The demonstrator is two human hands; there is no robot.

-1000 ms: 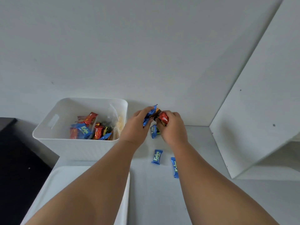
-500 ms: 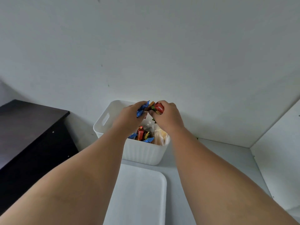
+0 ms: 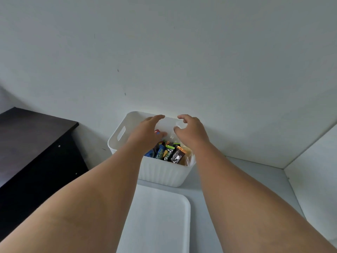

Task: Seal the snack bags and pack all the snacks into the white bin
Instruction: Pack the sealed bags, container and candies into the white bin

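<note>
The white bin [image 3: 162, 175] stands against the back wall, ribbed on its front, with a handle slot on its left end. Inside lie several small snack packets [image 3: 169, 153], blue, black and orange, beside a clear bag [image 3: 187, 157] at the right. My left hand [image 3: 147, 133] hovers over the bin with fingers spread and nothing in it; a red packet [image 3: 156, 132] shows just under its thumb. My right hand [image 3: 191, 131] is also over the bin, fingers apart and empty.
A white tray [image 3: 160, 221] lies on the grey counter in front of the bin. A dark cabinet [image 3: 32, 143] stands at the left. A white side panel [image 3: 313, 170] rises at the right.
Both hands carried a handful of packets from the counter over to the bin and opened; the packets now lie in the bin. The view swung left.
</note>
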